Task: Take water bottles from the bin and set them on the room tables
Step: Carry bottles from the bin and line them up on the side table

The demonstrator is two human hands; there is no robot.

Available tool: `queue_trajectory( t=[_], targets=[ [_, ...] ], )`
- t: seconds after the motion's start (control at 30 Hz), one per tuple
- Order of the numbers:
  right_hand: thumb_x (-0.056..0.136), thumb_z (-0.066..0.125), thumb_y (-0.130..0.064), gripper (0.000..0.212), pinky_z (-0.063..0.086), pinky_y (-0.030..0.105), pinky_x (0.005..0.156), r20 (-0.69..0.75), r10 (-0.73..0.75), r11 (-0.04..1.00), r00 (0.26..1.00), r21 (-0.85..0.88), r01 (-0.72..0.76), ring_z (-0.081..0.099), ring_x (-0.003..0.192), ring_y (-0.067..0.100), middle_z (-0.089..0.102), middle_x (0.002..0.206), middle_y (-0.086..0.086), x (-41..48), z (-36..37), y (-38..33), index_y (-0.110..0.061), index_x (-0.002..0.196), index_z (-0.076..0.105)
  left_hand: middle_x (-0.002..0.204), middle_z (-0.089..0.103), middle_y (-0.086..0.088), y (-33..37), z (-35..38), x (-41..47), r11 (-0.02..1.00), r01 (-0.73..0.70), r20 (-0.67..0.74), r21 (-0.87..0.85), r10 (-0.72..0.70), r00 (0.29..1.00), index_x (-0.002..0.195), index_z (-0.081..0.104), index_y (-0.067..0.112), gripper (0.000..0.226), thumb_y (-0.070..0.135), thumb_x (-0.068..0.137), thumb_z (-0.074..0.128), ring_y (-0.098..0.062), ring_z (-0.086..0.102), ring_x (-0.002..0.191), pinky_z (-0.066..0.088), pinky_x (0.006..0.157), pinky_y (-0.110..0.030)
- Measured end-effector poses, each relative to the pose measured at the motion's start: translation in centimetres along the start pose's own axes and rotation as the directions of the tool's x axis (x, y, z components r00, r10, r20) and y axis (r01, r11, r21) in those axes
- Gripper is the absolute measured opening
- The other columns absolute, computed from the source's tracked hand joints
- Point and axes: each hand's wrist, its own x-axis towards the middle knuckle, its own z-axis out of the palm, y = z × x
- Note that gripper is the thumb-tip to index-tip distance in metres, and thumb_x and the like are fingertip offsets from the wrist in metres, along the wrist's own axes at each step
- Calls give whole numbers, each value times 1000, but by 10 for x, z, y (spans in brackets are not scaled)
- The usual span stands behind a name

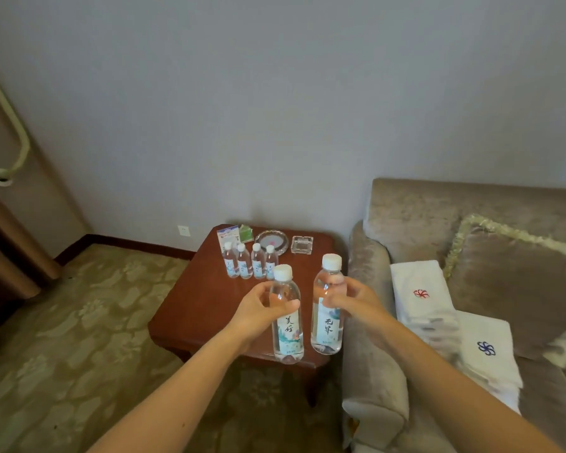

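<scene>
While both bare forearms stretch forward from the near edge of the view, each hand carries one water bottle upright over the near right corner of the wooden table (203,299). The left hand (262,310) wraps round the upper body of the left-hand bottle (286,325), thumb across the front just above the label and fingers curled behind the clear plastic. The right hand (353,302) grips the right-hand bottle (327,318) at the same height, fingers curled onto its right side. The two hands are apart, and the two bottles stand just beside each other, white caps up, labels facing the camera; the right-hand one sits a little higher. Whether their bases touch the wood cannot be told.

Farther back on the table, a row of four bottles (250,264) of the same kind stands upright in two close pairs. Beyond that row, along the far edge, lie a printed card (228,235), a green packet (246,233), a round glass dish (271,241) and, to its right, a square glass ashtray (302,245).

Right of the table, a grey-brown sofa (415,220) carries a fringed cushion (510,282) and two folded white towels, one with a red emblem (422,289) and a nearer one with a blue emblem (486,348). Patterned carpet (79,322) covers the floor to the left.
</scene>
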Motion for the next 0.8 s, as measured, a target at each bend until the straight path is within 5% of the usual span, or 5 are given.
queue_trajectory(
  t=[0.13,0.53,0.67,0.8],
  targets=[
    [73,76,-8,42,55,37,91,-38,17,1000,999,-1,-17,67,105,17,71,110,0,87,-11,3,-25,110,63,123,64,6,3,-11,97,996,-18,101,86,9,995,129,54,24,64,29,73,85,-10,60,113,48,83,-22],
    [76,74,2,47,56,31,82,-14,-17,998,1000,-65,16,71,100,17,73,107,2,307,-31,118,-19,116,61,110,61,22,-90,18,314,982,-141,171,128,118,978,130,51,28,63,19,76,83,10,57,96,45,68,-6],
    [76,73,6,46,56,31,82,-43,-87,994,995,-66,84,71,99,18,73,105,4,366,-27,183,-16,115,62,89,71,26,-152,27,377,943,-287,175,171,258,950,104,61,32,43,6,77,80,17,63,84,46,70,-3],
    [76,71,4,44,56,35,84,-61,-180,980,982,-97,174,70,100,19,74,102,1,417,-23,229,-18,113,64,85,71,28,-200,30,432,904,-386,150,185,362,920,99,63,37,41,8,76,81,16,64,84,46,71,-3]
  ],
)
